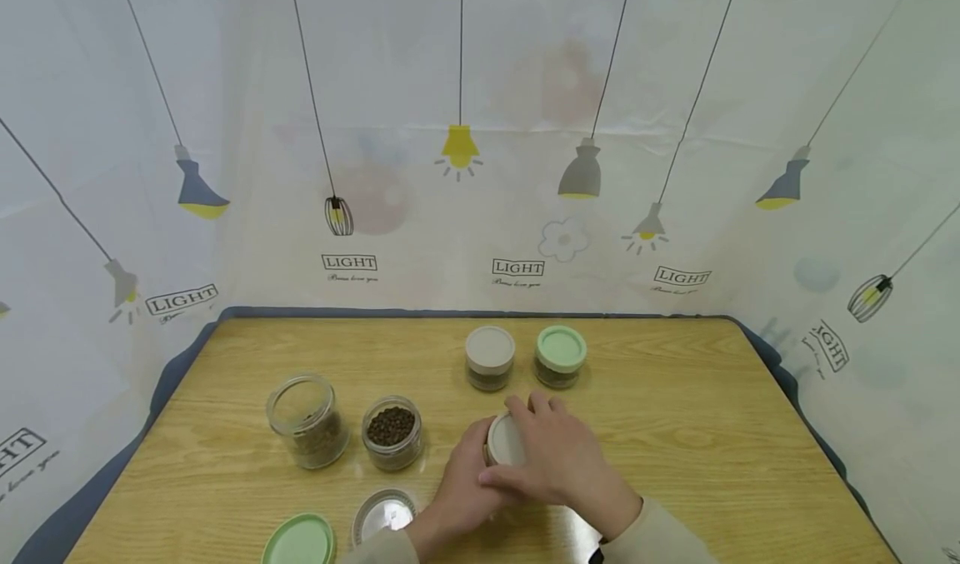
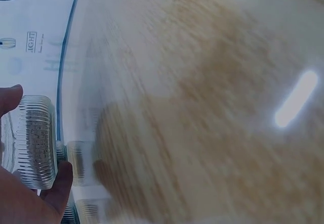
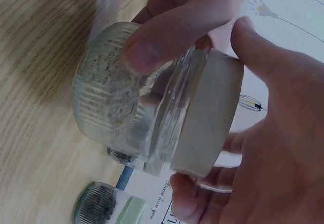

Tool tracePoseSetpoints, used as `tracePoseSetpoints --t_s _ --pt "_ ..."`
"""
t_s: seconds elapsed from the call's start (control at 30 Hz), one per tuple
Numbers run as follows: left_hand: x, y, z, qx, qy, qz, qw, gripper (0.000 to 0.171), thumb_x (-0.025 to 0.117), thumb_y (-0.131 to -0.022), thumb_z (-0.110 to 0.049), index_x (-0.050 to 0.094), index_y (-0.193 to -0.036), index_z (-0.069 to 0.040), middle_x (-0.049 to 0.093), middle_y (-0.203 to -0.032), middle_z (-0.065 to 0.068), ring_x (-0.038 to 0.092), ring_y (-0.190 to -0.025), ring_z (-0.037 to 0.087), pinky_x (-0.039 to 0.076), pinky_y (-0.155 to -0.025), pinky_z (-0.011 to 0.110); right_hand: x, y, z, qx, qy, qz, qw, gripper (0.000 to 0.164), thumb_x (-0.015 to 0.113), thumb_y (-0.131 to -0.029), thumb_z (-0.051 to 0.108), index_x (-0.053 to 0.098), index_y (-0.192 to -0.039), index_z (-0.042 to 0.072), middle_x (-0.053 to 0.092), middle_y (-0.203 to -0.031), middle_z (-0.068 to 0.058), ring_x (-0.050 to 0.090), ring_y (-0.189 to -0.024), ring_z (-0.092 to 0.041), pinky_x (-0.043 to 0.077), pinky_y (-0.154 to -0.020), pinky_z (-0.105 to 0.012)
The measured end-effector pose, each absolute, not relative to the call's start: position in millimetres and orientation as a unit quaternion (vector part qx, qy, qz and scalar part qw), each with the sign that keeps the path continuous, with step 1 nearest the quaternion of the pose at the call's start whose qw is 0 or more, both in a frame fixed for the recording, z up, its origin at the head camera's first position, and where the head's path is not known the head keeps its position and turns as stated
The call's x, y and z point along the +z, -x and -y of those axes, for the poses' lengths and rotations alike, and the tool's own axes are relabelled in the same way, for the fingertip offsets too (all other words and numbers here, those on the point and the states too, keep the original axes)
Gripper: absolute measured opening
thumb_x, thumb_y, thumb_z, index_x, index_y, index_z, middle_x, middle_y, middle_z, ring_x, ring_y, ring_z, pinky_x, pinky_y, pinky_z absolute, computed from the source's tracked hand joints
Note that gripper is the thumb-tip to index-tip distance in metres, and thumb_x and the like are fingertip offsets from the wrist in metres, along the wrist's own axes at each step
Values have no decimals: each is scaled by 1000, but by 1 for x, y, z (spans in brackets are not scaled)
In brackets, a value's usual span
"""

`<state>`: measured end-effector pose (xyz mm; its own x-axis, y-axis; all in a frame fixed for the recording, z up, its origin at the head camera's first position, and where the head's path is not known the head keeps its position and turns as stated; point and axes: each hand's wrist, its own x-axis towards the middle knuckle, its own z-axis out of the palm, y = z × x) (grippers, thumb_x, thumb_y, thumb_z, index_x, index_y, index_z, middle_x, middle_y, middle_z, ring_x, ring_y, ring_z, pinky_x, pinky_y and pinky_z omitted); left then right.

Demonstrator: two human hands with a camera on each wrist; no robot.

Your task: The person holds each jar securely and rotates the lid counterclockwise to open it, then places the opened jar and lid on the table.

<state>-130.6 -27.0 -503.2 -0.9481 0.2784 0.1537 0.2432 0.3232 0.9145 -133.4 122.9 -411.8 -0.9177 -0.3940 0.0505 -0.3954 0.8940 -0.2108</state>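
A ribbed glass jar (image 3: 109, 92) with dry, crumbly contents is held up over the table, tilted on its side in the right wrist view. My left hand (image 1: 463, 482) grips the jar's body, its thumb lying along the glass. With fingers and thumb around the rim of the white lid (image 3: 210, 115), my right hand (image 1: 562, 456) holds the lid at the jar's mouth. Left of my hands stand an open jar of dark round grains (image 1: 392, 427) and a taller open glass jar (image 1: 318, 439), partly filled with something brown.
Behind my hands stand a white-lidded jar (image 1: 490, 358) and a green-lidded jar (image 1: 560, 356). A green lid (image 1: 300, 541) and a clear-centred lid (image 1: 383, 516) lie at the table's front left. A patterned curtain (image 1: 420, 272) rises behind the wooden table (image 1: 705, 431).
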Motion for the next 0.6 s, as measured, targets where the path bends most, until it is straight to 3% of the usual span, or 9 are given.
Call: tracePoseSetpoints --t_s 0.1,0.33,0.6 --pt "-503 131 27 548 -148 -823 26 83 86 -63 -21 45 -133 -5 51 -129 11 51 -115 27 45 -97 49 -413 136 -125 121 -232 965 -10 80 69 -72 66 52 -124 8 52 -107 -12 52 -93 -28 51 -68 -44" --pt "-504 132 26 532 -137 -835 29 86 86 -61 -24 43 -134 -7 51 -128 10 51 -114 26 45 -96 48 -411 142 -131 127 -312 941 -42 77 75 -73 40 47 -136 5 52 -126 -8 47 -113 -28 46 -92 -46" --pt "-507 130 27 536 -143 -831 21 90 86 -61 -28 41 -136 -5 53 -124 9 52 -113 26 46 -95 48 -405 142 -132 136 -347 926 -58 78 80 -72 32 46 -138 11 50 -131 -5 44 -116 -25 44 -94 -48"
